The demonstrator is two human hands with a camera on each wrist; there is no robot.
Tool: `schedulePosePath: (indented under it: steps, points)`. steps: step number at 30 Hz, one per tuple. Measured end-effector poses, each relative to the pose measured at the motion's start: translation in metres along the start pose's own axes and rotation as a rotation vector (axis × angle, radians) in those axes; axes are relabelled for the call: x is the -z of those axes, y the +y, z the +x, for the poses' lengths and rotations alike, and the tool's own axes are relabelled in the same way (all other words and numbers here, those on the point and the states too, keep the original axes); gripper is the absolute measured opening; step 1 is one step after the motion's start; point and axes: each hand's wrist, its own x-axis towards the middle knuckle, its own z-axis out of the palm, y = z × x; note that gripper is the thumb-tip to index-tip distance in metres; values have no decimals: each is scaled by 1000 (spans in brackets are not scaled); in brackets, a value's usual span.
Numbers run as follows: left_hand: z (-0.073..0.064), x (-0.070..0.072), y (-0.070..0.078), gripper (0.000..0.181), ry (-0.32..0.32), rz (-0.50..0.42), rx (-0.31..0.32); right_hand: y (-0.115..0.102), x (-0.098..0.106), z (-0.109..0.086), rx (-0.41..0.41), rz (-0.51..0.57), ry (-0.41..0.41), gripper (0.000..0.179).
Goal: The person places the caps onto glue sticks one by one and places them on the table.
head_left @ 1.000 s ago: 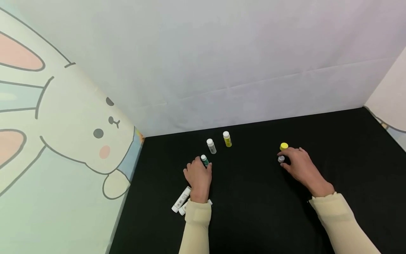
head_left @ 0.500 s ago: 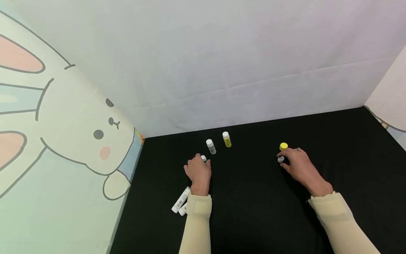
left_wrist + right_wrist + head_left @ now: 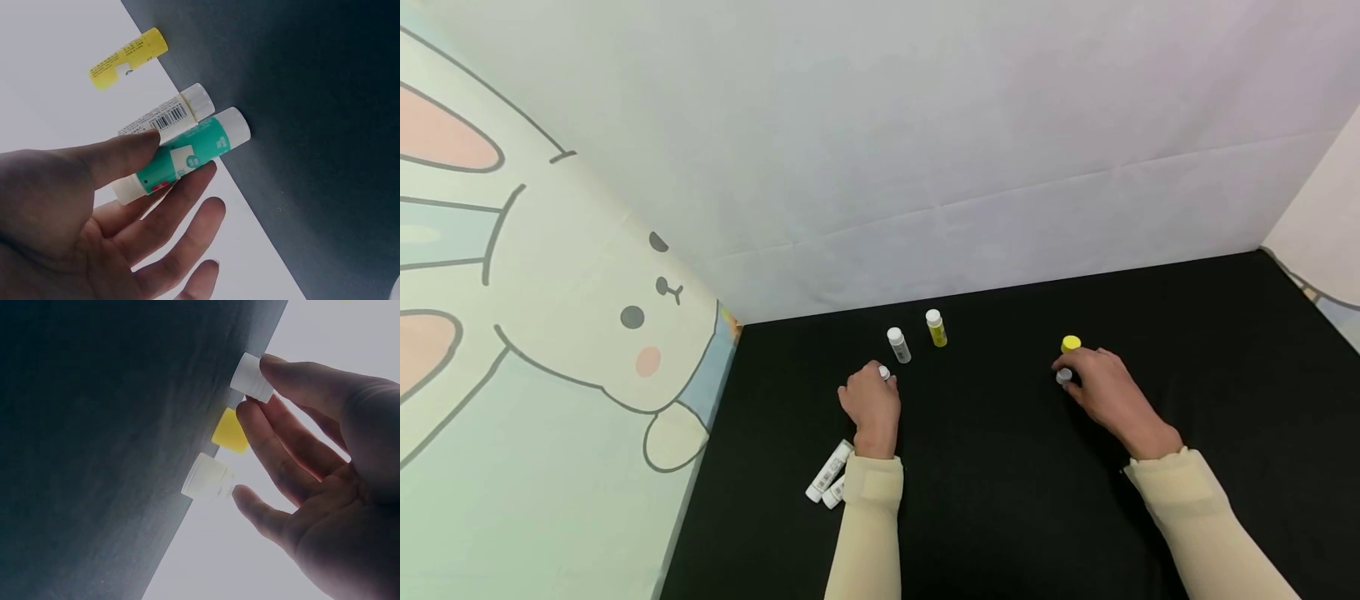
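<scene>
My left hand point(image 3: 871, 404) pinches a green glue stick point(image 3: 187, 159) between thumb and fingers; in the head view only its white end point(image 3: 884, 372) shows. The stick stands about upright on the black table. Close beside it stands a white glue stick point(image 3: 898, 345), with a yellow glue stick point(image 3: 937, 328) farther back. On the right, my right hand point(image 3: 1105, 392) pinches a small whitish cap point(image 3: 252, 377) between thumb and finger. A yellow cap point(image 3: 230, 430) and another translucent cap point(image 3: 207, 477) stand beside it, near the other fingers; the hand hides that translucent cap in the head view.
Two white tubes lie on the black table point(image 3: 985, 467): one tube point(image 3: 830, 472) is in plain sight, and the other tube point(image 3: 834, 493) is partly under the left sleeve. A pale cloth wall point(image 3: 940, 167) rises at the back, a rabbit-printed panel point(image 3: 572, 317) at the left.
My left hand has moved slightly forward, its fingers coming round the green glue stick and covering its green side in the head view. The right hand has barely moved.
</scene>
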Motion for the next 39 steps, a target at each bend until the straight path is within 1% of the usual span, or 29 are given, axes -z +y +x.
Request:
schedulePosePath:
  steps: [5,9,12,14,18,24,28,33,39]
  points:
    - [-4,3,1,18,15,-32,-24,0,0,0,16,-3,20,23]
    - [-8,5,3,20,58,-87,-63,0,-1,0,23,-15,28,24]
    - [-11,7,4,16,82,-137,-83,0,-1,0,20,-26,25,24]
    - [-13,9,5,13,93,-155,-93,-1,0,0,17,-33,19,23]
    - [-17,12,7,12,121,-158,-119,-3,1,-1,10,-45,4,22]
    - [-25,13,8,12,158,-157,-165,-9,2,-1,10,-16,1,21]
    - [-33,14,8,12,152,-171,-176,-12,0,-5,11,2,4,24]
    - [-41,14,9,11,127,-177,-181,-16,-1,-9,14,2,24,26]
    - [-48,15,9,12,74,-188,-181,-22,-2,-11,13,-1,51,26]
